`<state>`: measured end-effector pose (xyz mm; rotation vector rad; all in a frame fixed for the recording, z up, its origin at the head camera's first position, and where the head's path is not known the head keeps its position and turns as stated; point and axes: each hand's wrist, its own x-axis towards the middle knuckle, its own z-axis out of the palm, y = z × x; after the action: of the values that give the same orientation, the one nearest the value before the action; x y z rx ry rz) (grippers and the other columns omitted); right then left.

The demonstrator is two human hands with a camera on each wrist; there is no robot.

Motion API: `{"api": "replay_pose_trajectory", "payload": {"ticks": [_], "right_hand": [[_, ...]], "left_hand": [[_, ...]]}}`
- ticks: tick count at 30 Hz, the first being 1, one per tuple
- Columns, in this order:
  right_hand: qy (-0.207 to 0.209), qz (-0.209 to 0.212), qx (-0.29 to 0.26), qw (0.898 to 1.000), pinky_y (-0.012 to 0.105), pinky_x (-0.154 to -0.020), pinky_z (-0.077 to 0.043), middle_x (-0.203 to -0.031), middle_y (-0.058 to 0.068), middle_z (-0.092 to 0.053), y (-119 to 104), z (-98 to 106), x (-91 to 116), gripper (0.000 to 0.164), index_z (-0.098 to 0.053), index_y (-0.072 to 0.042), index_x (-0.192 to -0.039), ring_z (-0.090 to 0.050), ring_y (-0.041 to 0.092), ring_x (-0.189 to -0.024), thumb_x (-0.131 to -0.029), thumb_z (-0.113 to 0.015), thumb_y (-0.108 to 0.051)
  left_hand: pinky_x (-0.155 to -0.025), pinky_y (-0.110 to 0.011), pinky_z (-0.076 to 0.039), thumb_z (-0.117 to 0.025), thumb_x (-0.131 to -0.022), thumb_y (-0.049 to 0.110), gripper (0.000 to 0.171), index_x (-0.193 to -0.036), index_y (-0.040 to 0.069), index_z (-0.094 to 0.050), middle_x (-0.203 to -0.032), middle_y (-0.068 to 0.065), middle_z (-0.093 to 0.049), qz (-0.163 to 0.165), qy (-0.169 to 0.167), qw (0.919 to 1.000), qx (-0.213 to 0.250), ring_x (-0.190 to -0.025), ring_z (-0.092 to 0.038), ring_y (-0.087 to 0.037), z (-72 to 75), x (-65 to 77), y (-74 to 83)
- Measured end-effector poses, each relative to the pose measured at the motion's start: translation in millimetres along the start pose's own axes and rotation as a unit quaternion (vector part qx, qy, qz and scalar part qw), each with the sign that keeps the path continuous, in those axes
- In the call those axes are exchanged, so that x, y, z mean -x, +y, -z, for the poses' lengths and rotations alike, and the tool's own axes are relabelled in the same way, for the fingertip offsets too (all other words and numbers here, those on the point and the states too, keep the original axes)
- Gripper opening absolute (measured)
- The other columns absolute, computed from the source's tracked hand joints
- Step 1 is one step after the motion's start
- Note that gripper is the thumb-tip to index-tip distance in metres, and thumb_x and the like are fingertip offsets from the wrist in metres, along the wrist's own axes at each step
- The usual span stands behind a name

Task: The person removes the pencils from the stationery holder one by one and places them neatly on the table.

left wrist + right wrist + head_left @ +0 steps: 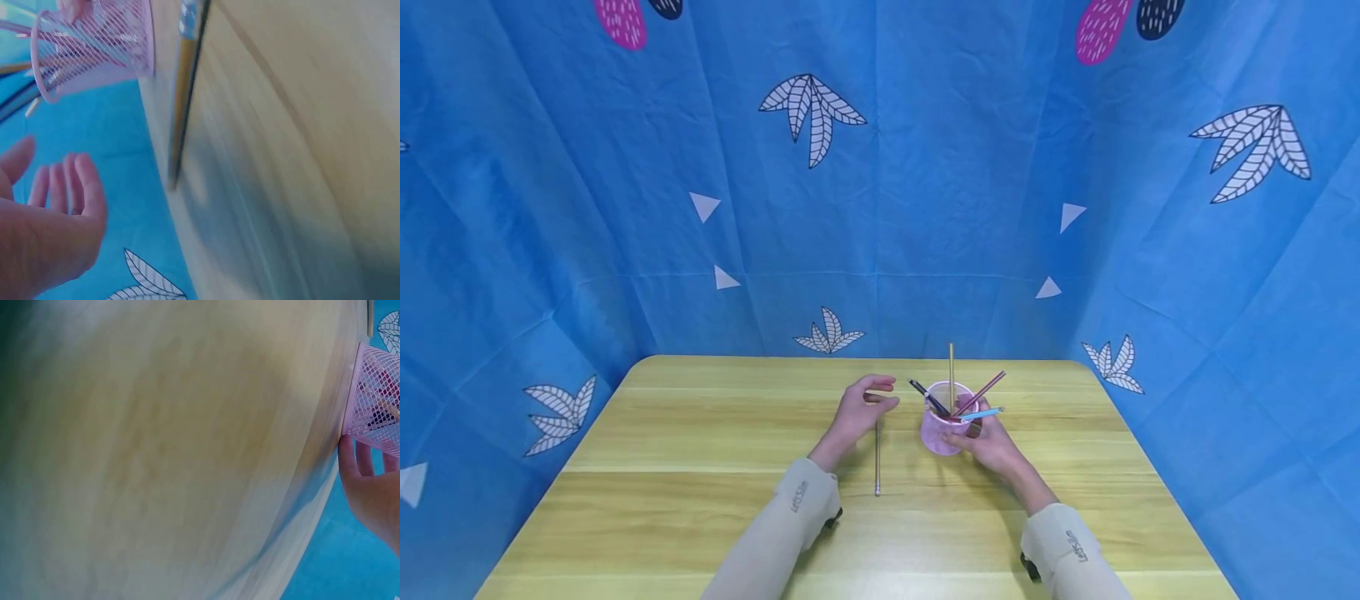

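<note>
A pink mesh pencil cup point(938, 437) stands upright on the table, with several pencils leaning out of it at different angles. My right hand point(992, 446) grips the cup from its right side, thumb across the front; the right wrist view shows fingers point(365, 459) against the mesh. To the left of the cup, my left hand point(859, 417) hovers over the table with fingers apart and nothing between them. Just beside and below it lies a single pencil point(877, 462), its far end partly hidden by the hand. The left wrist view shows that pencil point(181, 94) lying flat on the wood.
The light wooden table point(700, 467) has rounded far corners. A blue patterned cloth point(925, 208) hangs right behind it and along both sides. In the cup are a yellow pencil point(952, 367), a dark pen or pencil point(925, 394), a reddish pencil point(988, 386) and a light-blue pencil point(985, 413).
</note>
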<state>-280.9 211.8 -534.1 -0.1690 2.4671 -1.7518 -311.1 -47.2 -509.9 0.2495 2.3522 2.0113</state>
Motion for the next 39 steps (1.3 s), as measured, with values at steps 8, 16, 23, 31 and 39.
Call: {"api": "replay_pose_trajectory", "payload": {"ticks": [8, 16, 23, 31, 39], "right_hand": [[0.000, -0.002, -0.003, 1.000, 0.054, -0.105, -0.057, -0.142, 0.027, -0.054, 0.2, 0.0, -0.2, 0.073, -0.042, -0.008, -0.147, -0.056, 0.048, -0.131, -0.087, -0.082, -0.010], [-0.001, -0.006, 0.004, 1.000, 0.055, -0.107, -0.056, -0.144, 0.026, -0.054, 0.0, 1.4, -1.3, 0.076, -0.040, -0.009, -0.150, -0.055, 0.048, -0.132, -0.087, -0.082, -0.012], [0.000, 0.001, 0.006, 1.000, 0.056, -0.110, -0.053, -0.143, 0.028, -0.054, 1.0, 1.3, -3.2, 0.074, -0.039, -0.006, -0.148, -0.053, 0.048, -0.134, -0.087, -0.081, -0.011], [-0.001, 0.002, 0.001, 1.000, 0.054, -0.109, -0.055, -0.142, 0.027, -0.055, 1.4, 0.3, -2.6, 0.073, -0.040, -0.007, -0.147, -0.054, 0.048, -0.133, -0.087, -0.081, -0.008], [-0.003, -0.002, -0.005, 1.000, 0.054, -0.106, -0.056, -0.142, 0.028, -0.054, 1.3, 1.1, 0.1, 0.075, -0.039, -0.006, -0.148, -0.056, 0.049, -0.131, -0.087, -0.081, -0.009]], "left_hand": [[-0.094, -0.036, -0.063, -0.074, -0.095, 0.009, 0.036, -0.130, 0.007, -0.067, -0.126, -0.019, -0.068, -0.052, -0.022, 0.9984, 0.005, -0.112, -0.067, -0.032, -16.1, 0.5, 10.7], [-0.093, -0.038, -0.064, -0.074, -0.095, 0.010, 0.028, -0.122, 0.009, -0.071, -0.118, -0.013, -0.071, -0.066, -0.008, 0.9977, -0.006, -0.108, -0.069, -0.028, -28.0, -2.8, 15.7], [-0.091, -0.035, -0.064, -0.074, -0.095, 0.010, 0.020, -0.115, 0.011, -0.073, -0.114, -0.008, -0.073, -0.053, -0.011, 0.9985, -0.008, -0.105, -0.069, -0.024, -35.1, -4.8, 19.2], [-0.089, -0.030, -0.064, -0.075, -0.092, 0.004, 0.022, -0.113, 0.009, -0.073, -0.106, -0.009, -0.075, -0.050, -0.009, 0.9987, 0.004, -0.101, -0.071, -0.021, -37.5, -3.8, 17.2], [-0.093, -0.029, -0.063, -0.075, -0.092, 0.002, 0.015, -0.106, 0.004, -0.072, -0.104, -0.011, -0.076, -0.065, 0.011, 0.9977, 0.017, -0.098, -0.072, -0.019, -37.7, -4.4, 14.3]]}}
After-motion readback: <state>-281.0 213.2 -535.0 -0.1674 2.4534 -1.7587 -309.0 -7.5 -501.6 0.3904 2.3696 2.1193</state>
